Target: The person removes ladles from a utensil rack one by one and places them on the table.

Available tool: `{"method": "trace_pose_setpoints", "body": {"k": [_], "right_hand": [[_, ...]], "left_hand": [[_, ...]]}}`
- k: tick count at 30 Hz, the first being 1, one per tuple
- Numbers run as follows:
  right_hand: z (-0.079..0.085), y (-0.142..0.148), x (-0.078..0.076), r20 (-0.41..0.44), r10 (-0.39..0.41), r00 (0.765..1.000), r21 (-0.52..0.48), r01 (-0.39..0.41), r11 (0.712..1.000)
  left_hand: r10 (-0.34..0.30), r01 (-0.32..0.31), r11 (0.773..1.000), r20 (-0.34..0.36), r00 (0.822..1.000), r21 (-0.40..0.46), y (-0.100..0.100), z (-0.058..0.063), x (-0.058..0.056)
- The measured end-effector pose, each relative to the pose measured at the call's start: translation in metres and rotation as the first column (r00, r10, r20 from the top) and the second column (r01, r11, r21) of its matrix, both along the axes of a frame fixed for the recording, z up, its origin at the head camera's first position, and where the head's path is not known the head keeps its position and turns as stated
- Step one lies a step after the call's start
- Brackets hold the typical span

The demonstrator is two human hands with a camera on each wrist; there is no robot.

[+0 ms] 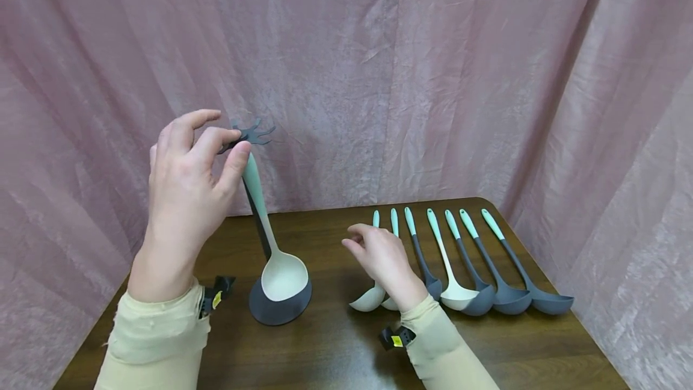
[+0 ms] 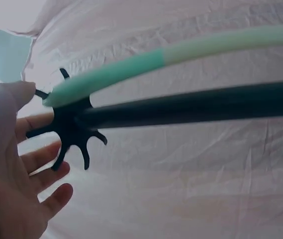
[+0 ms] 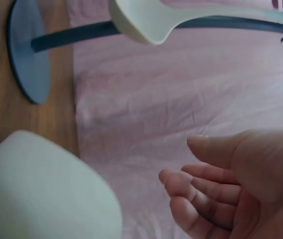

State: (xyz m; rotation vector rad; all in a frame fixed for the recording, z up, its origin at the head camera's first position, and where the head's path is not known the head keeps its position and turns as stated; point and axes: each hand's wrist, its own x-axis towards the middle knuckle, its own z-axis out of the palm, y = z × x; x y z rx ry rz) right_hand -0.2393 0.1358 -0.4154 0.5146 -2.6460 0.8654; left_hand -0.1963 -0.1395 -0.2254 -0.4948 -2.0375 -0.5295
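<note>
A dark utensil stand with a round base [image 1: 278, 313] rises at the left of the table, topped by a ring of hooks [image 2: 73, 124]. One cream ladle [image 1: 284, 277] with a mint handle hangs bowl-down from a hook. My left hand [image 1: 189, 164] is at the stand's top, thumb and forefinger right at the hook beside the handle's end; its other fingers spread loosely behind the hooks in the left wrist view. My right hand [image 1: 383, 256] hovers over the nearest ladles of a row, fingers loosely curled around nothing. A cream ladle bowl [image 3: 51, 191] lies below it.
Several ladles with mint handles, such as a grey one [image 1: 549, 301] at the far right and a cream one [image 1: 457, 295] mid-row, lie side by side on the brown wooden table [image 1: 325, 354]. A pink curtain [image 1: 346, 77] hangs behind and on both sides.
</note>
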Motion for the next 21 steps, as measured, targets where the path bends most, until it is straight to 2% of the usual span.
{"method": "trace_pose_setpoints", "body": {"k": [2,5,9,13,17,21], "right_hand": [[0.003,-0.002,0.002,-0.003,0.017,1.000,-0.013,-0.017,1.000],[0.007,-0.006,0.005,-0.009,0.037,0.999,-0.031,-0.037,0.999],[0.013,-0.012,0.010,-0.027,0.064,0.998,-0.055,-0.066,0.996],[0.017,-0.018,0.014,-0.050,0.101,0.994,-0.061,-0.104,0.993],[0.021,-0.025,0.017,-0.065,0.136,0.989,-0.063,-0.140,0.988],[0.026,-0.029,0.019,-0.083,0.152,0.985,-0.081,-0.159,0.984]], "left_hand": [[-0.046,0.047,0.999,0.025,0.999,-0.022,-0.004,0.003,-0.002],[-0.120,0.127,0.990,0.105,0.987,-0.056,-0.014,0.010,-0.005],[-0.209,0.231,0.970,0.225,0.952,-0.076,-0.030,0.017,-0.009],[-0.278,0.320,0.942,0.295,0.914,-0.104,-0.043,0.024,-0.013],[-0.312,0.366,0.925,0.343,0.886,-0.106,-0.052,0.028,-0.017],[-0.304,0.359,0.929,0.366,0.879,-0.090,-0.053,0.028,-0.020]]}}
